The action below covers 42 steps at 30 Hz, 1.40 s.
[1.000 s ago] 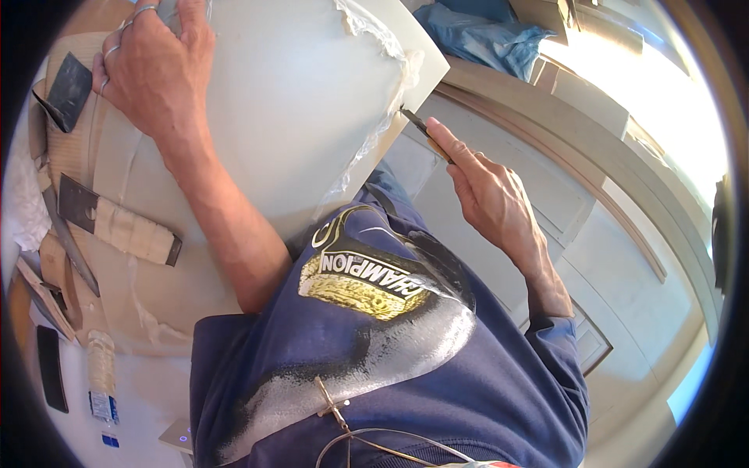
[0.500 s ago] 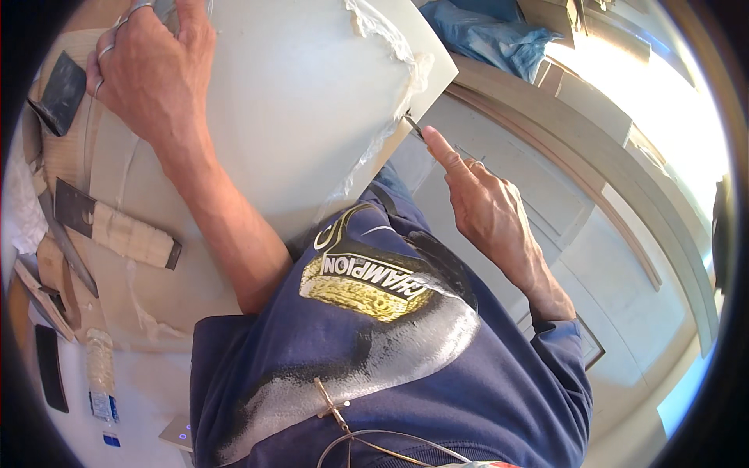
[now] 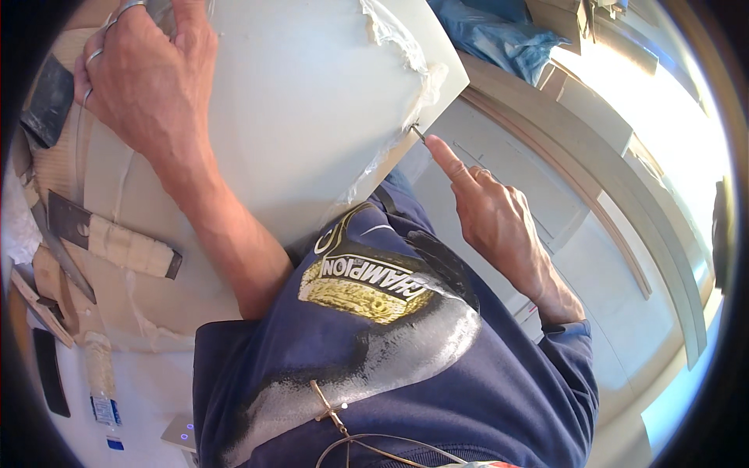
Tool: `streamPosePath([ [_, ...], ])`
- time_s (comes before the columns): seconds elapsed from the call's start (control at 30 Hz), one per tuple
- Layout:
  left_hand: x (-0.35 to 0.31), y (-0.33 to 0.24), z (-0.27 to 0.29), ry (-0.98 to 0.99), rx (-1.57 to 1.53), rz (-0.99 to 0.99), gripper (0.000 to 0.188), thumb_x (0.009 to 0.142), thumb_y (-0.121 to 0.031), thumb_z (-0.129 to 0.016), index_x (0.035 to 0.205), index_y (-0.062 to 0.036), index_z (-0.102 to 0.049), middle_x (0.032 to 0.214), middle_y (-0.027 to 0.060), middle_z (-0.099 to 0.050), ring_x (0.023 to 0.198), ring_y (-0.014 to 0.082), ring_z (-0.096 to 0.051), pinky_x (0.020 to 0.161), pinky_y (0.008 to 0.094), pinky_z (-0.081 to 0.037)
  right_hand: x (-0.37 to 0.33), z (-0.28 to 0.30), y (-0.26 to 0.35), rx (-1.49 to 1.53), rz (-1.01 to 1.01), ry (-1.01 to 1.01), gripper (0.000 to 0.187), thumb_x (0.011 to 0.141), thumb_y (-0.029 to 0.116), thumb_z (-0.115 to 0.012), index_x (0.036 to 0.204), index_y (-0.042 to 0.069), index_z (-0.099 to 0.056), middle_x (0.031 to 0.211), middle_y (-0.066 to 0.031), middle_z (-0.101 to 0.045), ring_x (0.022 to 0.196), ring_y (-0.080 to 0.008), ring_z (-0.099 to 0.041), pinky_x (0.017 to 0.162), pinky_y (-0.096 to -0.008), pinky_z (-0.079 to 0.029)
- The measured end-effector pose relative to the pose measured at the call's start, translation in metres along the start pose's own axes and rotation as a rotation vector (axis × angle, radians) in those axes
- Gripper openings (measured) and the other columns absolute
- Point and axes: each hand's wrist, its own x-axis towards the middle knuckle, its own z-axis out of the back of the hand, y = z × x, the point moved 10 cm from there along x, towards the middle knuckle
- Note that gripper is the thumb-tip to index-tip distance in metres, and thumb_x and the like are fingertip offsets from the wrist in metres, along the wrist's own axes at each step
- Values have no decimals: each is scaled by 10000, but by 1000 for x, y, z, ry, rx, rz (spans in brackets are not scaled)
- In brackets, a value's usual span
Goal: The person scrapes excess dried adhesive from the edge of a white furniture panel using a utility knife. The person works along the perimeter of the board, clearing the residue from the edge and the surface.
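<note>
A large pale, smooth panel (image 3: 265, 109) fills the upper middle, its corner pointing right. Along its right border runs a ragged, wrinkled strip of whitish translucent film (image 3: 417, 66). My right hand (image 3: 499, 218) is closed around a slim dark tool (image 3: 420, 134), index finger stretched along it. The tip meets the panel's edge by the film; most of the tool is hidden in my hand, so its kind is unclear. My left hand (image 3: 152, 86), with rings, is bent over the panel's far left part. Its fingertips are cut off by the upper border, around something greyish.
At left lie a dark flat blade (image 3: 48, 101), a wide scraper with a tape-wrapped handle (image 3: 125, 246) and other tools. A clear bottle (image 3: 101, 378) and a black oblong object (image 3: 51, 374) are lower left. Blue plastic sheeting (image 3: 499, 39) and long curved-looking boards (image 3: 616, 148) are at right.
The panel and my right hand with the slim tool appear slightly farther right and lower. The tool tip stays by the film edge. My left hand keeps its bent pose.
</note>
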Motion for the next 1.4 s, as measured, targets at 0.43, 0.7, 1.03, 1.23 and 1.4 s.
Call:
streamPosePath([
  [0.43,13,23,-24,45,-97,-54,535,952,-644,-590,1074,-165,-796,931,102,-785,1059,349,-698,1022,467,-467,6,-2,-21,221,-40,47,722,951,-36,-512,1606,225,-355,1205,-228,-693,895,-409,-728,772,-482,-606],
  [0.7,-1,-3,-5,-9,63,-45,360,1044,-382,-592,1153,-57,-703,1098,142,-704,1091,303,-646,1035,488,-447,-9,9,-5,-90,18,-39,728,911,-13,-559,1583,222,-413,726,-159,-625,600,-316,-683,579,-446,-597],
  [1.03,-1,-9,4,-108,48,-130,351,1037,-377,-606,1164,-63,-695,1089,131,-708,1074,300,-652,1049,492,-434,-28,43,-12,298,28,-138,658,983,23,-566,1580,249,-409,1144,-184,-723,963,-429,-688,822,-496,-569],
  [1.23,-1,-1,-3,-47,-44,-50,371,1035,-387,-613,1163,-49,-694,1111,143,-698,1125,303,-628,1041,490,-445,-17,8,-22,194,-36,-80,686,966,6,-583,1573,281,-421,1170,-169,-722,952,-394,-707,793,-481,-583],
  [1.4,-3,2,-6,-45,47,-10,391,1050,-403,-585,1172,-46,-691,1146,156,-680,1156,318,-610,1041,497,-443,-11,-8,-25,151,-46,-66,680,966,15,-598,1568,282,-429,1066,-149,-728,877,-359,-713,747,-467,-590],
])
